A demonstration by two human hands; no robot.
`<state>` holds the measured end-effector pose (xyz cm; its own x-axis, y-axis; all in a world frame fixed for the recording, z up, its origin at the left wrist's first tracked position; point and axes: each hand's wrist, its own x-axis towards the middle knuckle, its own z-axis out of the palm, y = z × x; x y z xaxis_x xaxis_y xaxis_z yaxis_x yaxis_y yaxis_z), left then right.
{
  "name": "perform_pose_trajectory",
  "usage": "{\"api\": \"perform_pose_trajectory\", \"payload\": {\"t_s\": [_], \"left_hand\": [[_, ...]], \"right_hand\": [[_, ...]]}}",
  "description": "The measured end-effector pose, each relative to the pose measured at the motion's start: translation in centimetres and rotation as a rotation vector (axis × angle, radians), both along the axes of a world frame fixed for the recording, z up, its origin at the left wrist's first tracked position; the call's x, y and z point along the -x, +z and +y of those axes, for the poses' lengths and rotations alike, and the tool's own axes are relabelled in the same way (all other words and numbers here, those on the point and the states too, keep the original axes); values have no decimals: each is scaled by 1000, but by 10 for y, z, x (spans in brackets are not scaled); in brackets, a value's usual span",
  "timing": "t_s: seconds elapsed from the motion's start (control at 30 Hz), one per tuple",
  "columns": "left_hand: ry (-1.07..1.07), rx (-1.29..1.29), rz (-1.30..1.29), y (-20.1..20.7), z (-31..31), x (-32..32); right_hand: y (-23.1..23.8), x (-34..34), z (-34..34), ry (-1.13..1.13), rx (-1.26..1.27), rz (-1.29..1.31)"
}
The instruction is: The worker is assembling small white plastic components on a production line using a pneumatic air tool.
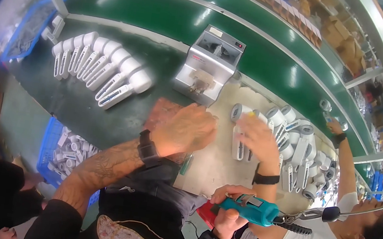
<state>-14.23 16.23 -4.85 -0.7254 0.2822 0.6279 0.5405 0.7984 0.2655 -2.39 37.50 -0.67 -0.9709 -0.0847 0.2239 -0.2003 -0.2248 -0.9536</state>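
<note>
My left hand [185, 129] is over the near edge of the bench, just in front of a silver screw feeder [206, 67]. Its fingers are curled together, and what they hold, if anything, is hidden. Lower right, my right hand [230, 209] is wrapped round a teal electric screwdriver [254, 210], which hangs on a cable and metal clip. A reddish-brown pad [162, 111] lies partly under my left hand. To the left, a row of white plastic housings [96, 63], shaped like hair dryers with round heads and long handles, rests on the dark bench top.
At right, a co-worker in a white shirt [313, 231] reaches a hand [260, 137] over the cardboard sheet [215, 157], beside a pile of similar white housings [299, 143]. A blue crate [51, 140] of small white parts stands lower left. A green conveyor [158, 10] runs behind.
</note>
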Motion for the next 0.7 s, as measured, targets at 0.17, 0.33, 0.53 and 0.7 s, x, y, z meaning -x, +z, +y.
{"api": "perform_pose_trajectory", "payload": {"t_s": [0.17,0.33,0.53,0.7], "left_hand": [[23,32,-680,25,41,29],[53,-67,-363,-29,68,54],[52,-121,-509,-15,63,58],[49,-277,-459,30,7,15]], "right_hand": [[6,-2,-10,-37,3,12],[3,-3,-13,-18,-17,11],[7,1,-9,-56,-48,-2],[8,13,-24,-102,-109,8]]}}
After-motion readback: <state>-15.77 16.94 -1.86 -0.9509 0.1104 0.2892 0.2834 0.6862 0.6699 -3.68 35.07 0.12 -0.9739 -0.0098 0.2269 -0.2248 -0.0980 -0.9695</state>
